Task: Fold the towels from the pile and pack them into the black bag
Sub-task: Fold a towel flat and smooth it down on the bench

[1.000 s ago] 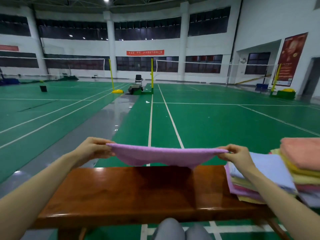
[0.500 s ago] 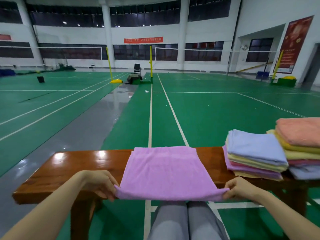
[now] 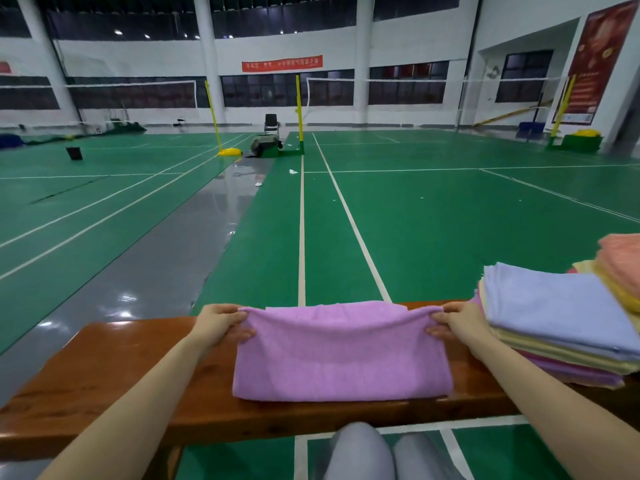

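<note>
So this is mid-fold on the purple towel, which lies across the wooden bench right in front of the person's knees. The left hand pinches the far-left corner and the right hand pinches the far-right corner, fingers curled round the cloth on both sides, with the near edge already a rounded fold sitting along the bench's front. Looks to me like the first half-fold is being laid down: the top layer's edge is carried to the back edge and only needs lining up and letting go. Just beside the right hand sits the pile of towels, a lavender-blue one on top, yellow and purple ones below, and a second heap with a peach towel at the frame's right edge; hard to say if those are folded already or waiting. I can't spot the black bag anywhere close, so packing is a way off. Next move, I reckon: drop the corners square, smooth the towel flat, then fold it across sideways without dragging it into the pile.
</note>
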Tool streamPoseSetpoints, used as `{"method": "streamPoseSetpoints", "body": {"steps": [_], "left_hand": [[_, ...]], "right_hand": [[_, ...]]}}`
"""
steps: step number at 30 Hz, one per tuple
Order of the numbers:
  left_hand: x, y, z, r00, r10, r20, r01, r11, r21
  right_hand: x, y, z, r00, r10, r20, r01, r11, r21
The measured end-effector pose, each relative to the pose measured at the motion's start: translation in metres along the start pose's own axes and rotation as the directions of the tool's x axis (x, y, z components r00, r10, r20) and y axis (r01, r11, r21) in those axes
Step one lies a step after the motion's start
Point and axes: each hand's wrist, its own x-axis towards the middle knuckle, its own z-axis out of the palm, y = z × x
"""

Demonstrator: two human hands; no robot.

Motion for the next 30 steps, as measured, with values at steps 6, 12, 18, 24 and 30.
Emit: {"method": "streamPoseSetpoints", "body": {"steps": [6,12,18,24,30], "left_hand": [[0.063,-0.02,0.022,0.975,-0.025,-0.221,-0.026,0.973,-0.228],[0.106,-0.044,0.036,0.961,-0.058,-0.27,-0.019,0.962,-0.271],[0.1,-0.072,0.045,0.972,0.225,-0.073,-0.175,0.892,0.417],[0.104,-0.085,0.046,0.979,0.139,0.149,-0.188,0.338,0.922],[0.081,-0.061,0.102,0.892,0.318,0.322,-0.435,0.401,0.806]], "right_hand": [[0.067,0.006,0.047,0.993,0.048,-0.11,-0.039,0.996,0.08],[0.093,0.02,0.082,0.978,0.055,-0.2,-0.059,0.998,-0.012],[0.073,0.039,0.093,0.98,-0.092,-0.178,0.07,0.989,-0.127],[0.052,0.038,0.082,0.983,-0.097,-0.158,0.032,0.927,-0.372],[0.044,0.02,0.063,0.978,0.187,-0.096,-0.21,0.89,-0.404]]}}
